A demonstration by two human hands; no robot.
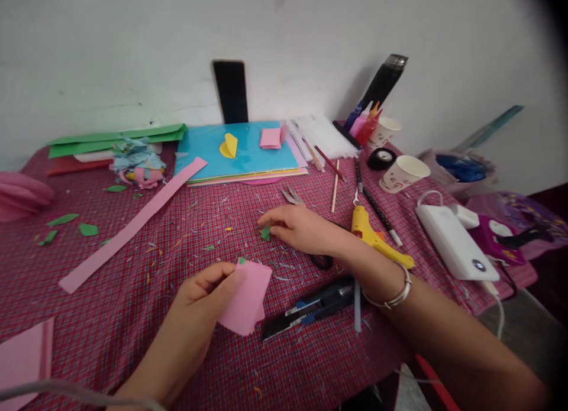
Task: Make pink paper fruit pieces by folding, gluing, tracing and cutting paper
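While the left hand (206,295) pinches pink paper (246,298) at near center, a loosened grip could fan the sheets apart.
The right hand (302,227), farther and to the right, pinches a green scrap (265,233) that could drop onto the tabletop (110,322); right of the paper, a careless sweep could knock the cutter (313,306) or the scissors (291,194).

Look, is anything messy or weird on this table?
Yes: green paper scraps and tiny trimmings lie scattered over the checked cloth, and crumpled blue and pink paper sits heaped at the back, messy beside the flat blue sheet.
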